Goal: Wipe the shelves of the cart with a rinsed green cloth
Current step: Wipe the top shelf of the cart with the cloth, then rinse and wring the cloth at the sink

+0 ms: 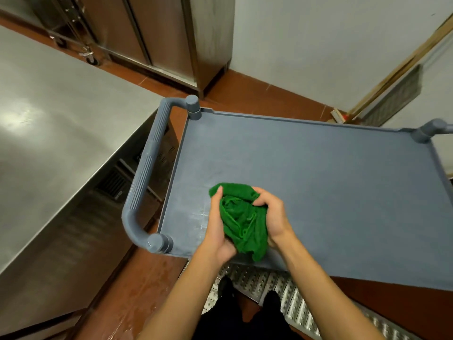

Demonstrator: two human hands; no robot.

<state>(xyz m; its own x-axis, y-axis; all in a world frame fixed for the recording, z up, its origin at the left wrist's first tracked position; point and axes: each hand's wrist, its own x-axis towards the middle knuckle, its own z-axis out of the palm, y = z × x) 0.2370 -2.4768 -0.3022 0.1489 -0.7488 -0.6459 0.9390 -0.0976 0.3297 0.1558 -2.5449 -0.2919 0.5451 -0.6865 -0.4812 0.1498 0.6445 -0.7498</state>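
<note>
One green cloth (242, 227). Two hands: left hand (217, 231), right hand (274, 212). One cart (318, 180). Two cart handles (147, 173) (435, 128). One steel tabletop (54, 123).

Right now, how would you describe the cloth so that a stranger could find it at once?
Find the grey-blue cart beside the steel counter. Over the near left part of its top shelf, the left hand and right hand grip a bunched cloth. It is the only bright green thing in view.

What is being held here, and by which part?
Both hands hold the crumpled green terry cloth above the grey plastic cart shelf: the left hand holds its left side, the right hand pinches its upper right edge.
</note>
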